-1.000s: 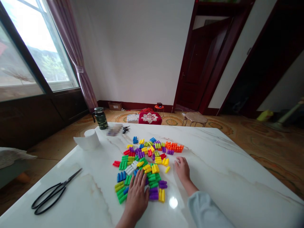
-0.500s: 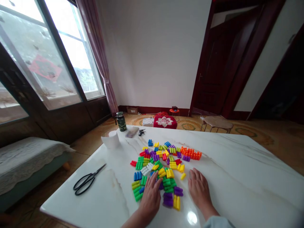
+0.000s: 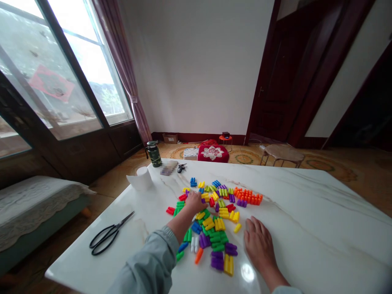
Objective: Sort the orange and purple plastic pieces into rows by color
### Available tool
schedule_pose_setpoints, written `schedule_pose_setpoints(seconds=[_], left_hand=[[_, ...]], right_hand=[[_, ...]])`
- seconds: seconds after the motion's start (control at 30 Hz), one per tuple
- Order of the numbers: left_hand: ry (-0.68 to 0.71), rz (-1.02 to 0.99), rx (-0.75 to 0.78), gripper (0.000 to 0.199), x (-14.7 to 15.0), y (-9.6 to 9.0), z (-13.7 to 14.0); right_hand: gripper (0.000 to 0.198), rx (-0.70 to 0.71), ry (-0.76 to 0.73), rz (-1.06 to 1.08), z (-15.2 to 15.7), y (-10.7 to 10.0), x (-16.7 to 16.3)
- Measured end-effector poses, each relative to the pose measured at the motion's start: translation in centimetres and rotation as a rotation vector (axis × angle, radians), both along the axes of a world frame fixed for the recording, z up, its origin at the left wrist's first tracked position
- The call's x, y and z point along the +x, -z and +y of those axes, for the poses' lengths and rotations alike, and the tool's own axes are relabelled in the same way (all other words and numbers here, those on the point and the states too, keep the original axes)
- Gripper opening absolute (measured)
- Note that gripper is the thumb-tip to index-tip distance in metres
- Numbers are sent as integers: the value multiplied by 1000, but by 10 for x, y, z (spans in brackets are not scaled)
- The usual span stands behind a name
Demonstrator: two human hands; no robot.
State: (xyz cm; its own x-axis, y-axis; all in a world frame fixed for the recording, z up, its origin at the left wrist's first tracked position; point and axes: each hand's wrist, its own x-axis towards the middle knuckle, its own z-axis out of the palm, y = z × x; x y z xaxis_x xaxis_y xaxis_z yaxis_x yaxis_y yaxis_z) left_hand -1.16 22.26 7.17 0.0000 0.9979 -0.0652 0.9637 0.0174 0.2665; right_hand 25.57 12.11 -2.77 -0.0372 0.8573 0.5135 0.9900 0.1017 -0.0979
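Small tube-shaped plastic pieces in several colours lie in a loose heap on the white marbled table (image 3: 294, 228). My left hand (image 3: 193, 202) reaches over the far left part of the heap, fingers bent down and drawn together among purple and red pieces; its fingertips and anything in them are hidden. Palm down, my right hand (image 3: 259, 241) rests on the tabletop with fingers stretched out and holding nothing. Beside it are a single yellow piece (image 3: 237, 228) and purple pieces (image 3: 231, 249). An orange piece (image 3: 199, 255) lies near the front, and orange pieces (image 3: 248, 196) cluster at the back right.
Black-handled scissors (image 3: 110, 236) lie on the left. A white paper roll (image 3: 143, 179), a dark green flask (image 3: 154, 154) and a small black object with keys (image 3: 181, 168) stand or lie along the far left edge. Stools (image 3: 283, 153) are beyond the table.
My left hand has moved forward from the near side to the far left of the heap. White pieces now lie nearer the front, and an orange piece shows there. My right hand stays in place.
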Motion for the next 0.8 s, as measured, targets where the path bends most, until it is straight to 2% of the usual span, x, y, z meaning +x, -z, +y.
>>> schedule_pose_setpoints(seconds=[0.1, 0.2, 0.3, 0.4, 0.53, 0.63, 0.8], left_hand=[[-3, 21, -75, 49, 3, 3, 9], [-27, 5, -79, 48, 6, 5, 12], [-72, -38, -46, 46, 9, 6, 11], [-115, -106, 8, 35, 10, 7, 7], [-108, -252, 148, 27, 11, 1, -4], [-6, -401, 205, 25, 19, -6, -17], [319, -631, 122, 19, 50, -10, -52]], right_hand=[[36, -15, 2, -7, -1, -4, -1], [36, -21, 8, -15, -2, -6, -2], [36, -19, 7, -10, -3, -6, -2], [36, -12, 6, -3, -2, -3, -2], [35, -17, 17, -1, -2, -3, -3], [36, -46, 28, -3, -3, -8, -4], [37, -90, 30, 6, -6, -15, -7]])
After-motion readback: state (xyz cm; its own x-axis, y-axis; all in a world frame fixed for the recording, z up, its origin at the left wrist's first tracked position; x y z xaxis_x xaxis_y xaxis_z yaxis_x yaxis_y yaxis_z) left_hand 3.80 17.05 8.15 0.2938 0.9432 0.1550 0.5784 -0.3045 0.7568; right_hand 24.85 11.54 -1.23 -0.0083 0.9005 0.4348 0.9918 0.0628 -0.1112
